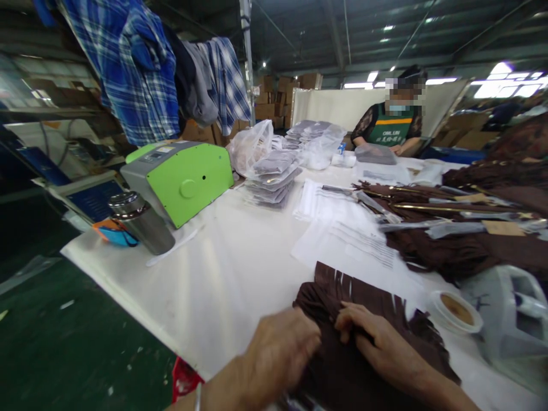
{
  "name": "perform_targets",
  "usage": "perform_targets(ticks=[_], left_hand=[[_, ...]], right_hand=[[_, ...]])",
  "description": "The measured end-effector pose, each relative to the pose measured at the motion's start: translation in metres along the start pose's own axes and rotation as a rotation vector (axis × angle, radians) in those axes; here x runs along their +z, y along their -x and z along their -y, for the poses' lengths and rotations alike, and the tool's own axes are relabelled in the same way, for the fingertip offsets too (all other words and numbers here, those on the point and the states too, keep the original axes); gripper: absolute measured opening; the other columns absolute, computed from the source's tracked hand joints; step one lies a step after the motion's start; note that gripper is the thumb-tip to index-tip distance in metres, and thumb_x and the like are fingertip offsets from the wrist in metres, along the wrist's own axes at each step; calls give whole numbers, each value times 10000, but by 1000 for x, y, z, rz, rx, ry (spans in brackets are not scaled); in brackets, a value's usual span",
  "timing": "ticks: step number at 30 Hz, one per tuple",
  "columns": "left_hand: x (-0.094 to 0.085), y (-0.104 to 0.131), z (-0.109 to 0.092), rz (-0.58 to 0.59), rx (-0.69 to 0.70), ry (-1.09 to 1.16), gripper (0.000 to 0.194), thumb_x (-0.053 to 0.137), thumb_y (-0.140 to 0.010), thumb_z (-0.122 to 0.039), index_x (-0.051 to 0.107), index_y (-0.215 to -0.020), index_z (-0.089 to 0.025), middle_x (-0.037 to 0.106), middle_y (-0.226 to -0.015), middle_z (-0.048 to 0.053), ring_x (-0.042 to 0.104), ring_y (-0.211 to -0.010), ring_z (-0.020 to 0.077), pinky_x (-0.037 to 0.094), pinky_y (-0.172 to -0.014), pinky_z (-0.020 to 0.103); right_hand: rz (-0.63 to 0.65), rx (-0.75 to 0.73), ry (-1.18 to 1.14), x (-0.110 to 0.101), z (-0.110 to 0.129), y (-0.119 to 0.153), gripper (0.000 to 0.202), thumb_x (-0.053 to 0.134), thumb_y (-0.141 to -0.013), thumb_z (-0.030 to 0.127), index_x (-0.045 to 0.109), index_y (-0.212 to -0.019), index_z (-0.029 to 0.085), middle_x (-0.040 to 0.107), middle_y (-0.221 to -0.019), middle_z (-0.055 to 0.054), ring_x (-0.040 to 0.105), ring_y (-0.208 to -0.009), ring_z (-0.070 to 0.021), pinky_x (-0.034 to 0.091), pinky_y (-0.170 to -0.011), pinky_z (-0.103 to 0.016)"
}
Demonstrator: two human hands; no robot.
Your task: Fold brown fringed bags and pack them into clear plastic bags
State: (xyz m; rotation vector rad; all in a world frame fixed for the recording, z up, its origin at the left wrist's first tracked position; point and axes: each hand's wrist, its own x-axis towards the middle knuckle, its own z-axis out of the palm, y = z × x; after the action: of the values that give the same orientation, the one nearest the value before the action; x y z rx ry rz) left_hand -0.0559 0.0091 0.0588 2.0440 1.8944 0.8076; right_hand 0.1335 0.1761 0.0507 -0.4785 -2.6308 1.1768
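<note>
Dark brown fringed cloth [338, 365] lies bunched on the near part of the table, its cut strips pointing away from me. My left hand [280, 345], somewhat blurred, is closed at the cloth's left edge with the fingers curled in against it. Over the middle of the same cloth, my right hand [377, 345] has its fingers bent and pinched on the fabric. Just beyond the cloth lie white printed sheets [359, 240].
A green-and-grey machine [188, 182] and a steel flask [143, 222] stand at left. Bagged packs [274, 177] are stacked mid-table. At right are brown garments [428, 205], a tape dispenser [505, 308] and a round tub [456, 311]. A co-worker [391, 128] sits across.
</note>
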Motion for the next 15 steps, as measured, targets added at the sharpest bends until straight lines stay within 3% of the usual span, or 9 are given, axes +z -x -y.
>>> perform_targets(ticks=[2, 4, 6, 10, 12, 15], left_hand=[[-8, -10, 25, -105, -139, -55, 293, 349, -1012, -298, 538, -1216, -206, 619, -1214, 111, 567, -1153, 244, 470, -1005, 429], [-6, -15, 44, -17, -173, -50, 414, 408, -996, -335, 421, -1363, -143, 468, -1417, 172, 391, -1347, 301, 330, -1123, 537], [3, -11, 49, 90, -160, 31, 566, 419, -991, -412, 272, -1463, -137, 324, -1519, 178, 271, -1416, 297, 256, -1166, 536], [23, 7, 25, 173, -132, 126, 790, 428, -962, -531, -36, -1520, -218, 37, -1597, 140, 103, -1459, 281, 235, -1178, 511], [31, 11, 9, 211, -90, 47, 874, 498, -924, -552, -57, -1517, -230, 26, -1595, 150, 58, -1456, 324, 196, -1164, 587], [37, 6, -12, 268, 24, 1, 948, 591, -877, -540, -1, -1521, -176, 108, -1580, 193, 113, -1447, 358, 213, -1152, 595]], right_hand=[[-24, 1, -15, 1, -4, 2, 302, 388, -682, 53, 584, -803, 247, 655, -782, 16, 634, -899, -188, 302, -1115, -498], [-51, 50, -52, -1, -6, 2, 255, 408, -746, 94, 605, -811, 242, 678, -826, -2, 638, -944, -207, 352, -1084, -487], [-80, 111, -86, -5, -8, 2, 199, 441, -808, 162, 625, -828, 237, 692, -887, -20, 631, -987, -226, 435, -1003, -446], [-158, 187, -41, -15, -10, 9, 166, 497, -891, 327, 635, -869, 238, 690, -894, -25, 644, -874, -213, 517, -813, -360], [-233, 143, 52, -14, -4, 9, 155, 518, -896, 339, 637, -909, 241, 684, -915, -33, 637, -862, -205, 518, -801, -353], [-262, -82, 192, -2, 12, -1, 165, 533, -883, 246, 641, -1008, 242, 669, -1033, -57, 601, -1000, -209, 485, -899, -371]])
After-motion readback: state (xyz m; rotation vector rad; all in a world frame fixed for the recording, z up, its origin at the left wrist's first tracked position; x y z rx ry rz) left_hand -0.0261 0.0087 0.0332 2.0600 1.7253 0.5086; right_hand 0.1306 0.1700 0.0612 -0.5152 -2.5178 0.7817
